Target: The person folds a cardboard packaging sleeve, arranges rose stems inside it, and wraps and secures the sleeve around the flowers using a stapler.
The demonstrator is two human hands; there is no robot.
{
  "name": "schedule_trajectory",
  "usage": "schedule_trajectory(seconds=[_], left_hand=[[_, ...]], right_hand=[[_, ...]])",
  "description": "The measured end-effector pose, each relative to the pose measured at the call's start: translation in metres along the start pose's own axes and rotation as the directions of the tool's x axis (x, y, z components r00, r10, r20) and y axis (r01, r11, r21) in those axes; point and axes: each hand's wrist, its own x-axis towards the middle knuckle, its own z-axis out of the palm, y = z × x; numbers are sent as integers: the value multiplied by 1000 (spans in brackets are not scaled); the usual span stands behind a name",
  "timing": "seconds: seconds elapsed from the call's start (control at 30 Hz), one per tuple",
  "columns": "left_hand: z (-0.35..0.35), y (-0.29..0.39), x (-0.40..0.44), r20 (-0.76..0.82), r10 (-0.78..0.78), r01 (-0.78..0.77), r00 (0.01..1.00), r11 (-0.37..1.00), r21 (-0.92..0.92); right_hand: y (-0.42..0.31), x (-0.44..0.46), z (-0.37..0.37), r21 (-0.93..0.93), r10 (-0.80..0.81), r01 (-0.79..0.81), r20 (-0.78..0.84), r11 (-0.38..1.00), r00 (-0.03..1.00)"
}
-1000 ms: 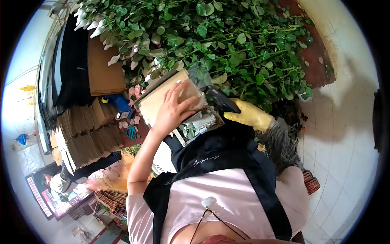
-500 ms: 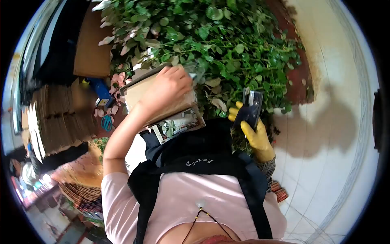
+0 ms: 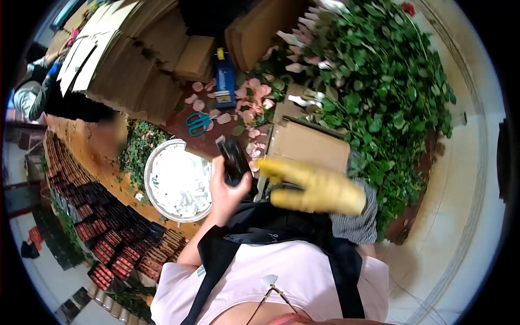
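Observation:
My left hand [image 3: 226, 192], bare, is wrapped round a black stapler-like tool [image 3: 233, 157], held upright left of the cardboard. My right hand [image 3: 314, 187] wears a yellow rubber glove and a grey checked sleeve. It is smeared by motion, but its fingers are stretched towards the left with the thumb apart, and I see nothing in them. It hovers over the lower part of a piece of brown cardboard [image 3: 309, 143] in front of my apron. Leafy green flower stems [image 3: 379, 103] lie in a thick pile beyond, with pale wrapped heads [image 3: 306, 32] at their left ends.
Teal scissors [image 3: 199, 123], pink petals [image 3: 254, 89] and a blue container [image 3: 223, 78] lie on the red-brown table. Left are a tub of white pieces [image 3: 181, 179], stacked cardboard [image 3: 141, 81] and a co-worker [image 3: 35, 97]. Several crates [image 3: 111, 233] stand on the floor.
The black tool has passed from my gloved right hand to my left hand. My left hand has come off the cardboard, and the right has moved left over it. The view has swung left.

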Motion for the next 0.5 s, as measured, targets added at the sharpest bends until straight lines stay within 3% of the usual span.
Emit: schedule_trajectory(seconds=[0.03, 0.07, 0.1, 0.2, 0.23, 0.27, 0.33, 0.37, 0.4, 0.5], left_hand=[[2, -36, 18, -91, 41, -27, 995, 989, 144], [3, -49, 37, -126, 106, -71, 986, 964, 255], [4, -60, 51, -75, 102, -67, 992, 927, 368], [17, -95, 79, 82, 205, -206, 975, 708, 676], [22, -108, 85, 128, 250, -268, 960, 674, 688], [24, -105, 90, 179, 163, -242, 970, 666, 706], [26, -116, 95, 107, 378, -337, 919, 617, 711], [28, -123, 92, 65, 389, -324, 919, 651, 686], [21, -120, 89, 64, 379, -318, 923, 659, 681], [9, -115, 76, -50, 350, -256, 935, 767, 588]], right_hand=[[18, 28, -1, 15, -70, 72, -121, 997, 990], [29, 68, -16, 188, -11, 55, -226, 981, 974], [46, 112, -29, 252, -53, 136, -310, 958, 949], [117, 222, -31, 544, 257, 87, -524, 835, 812], [154, 257, -34, 531, 381, -100, -451, 841, 807], [179, 280, -33, 504, 505, -285, -378, 815, 776], [176, 296, -30, 586, 466, -276, -200, 762, 862], [178, 297, -31, 192, 317, -267, -322, 944, 892], [156, 294, -24, 575, 367, -162, -260, 802, 893], [84, 253, -8, 515, 411, -220, -293, 829, 863]])
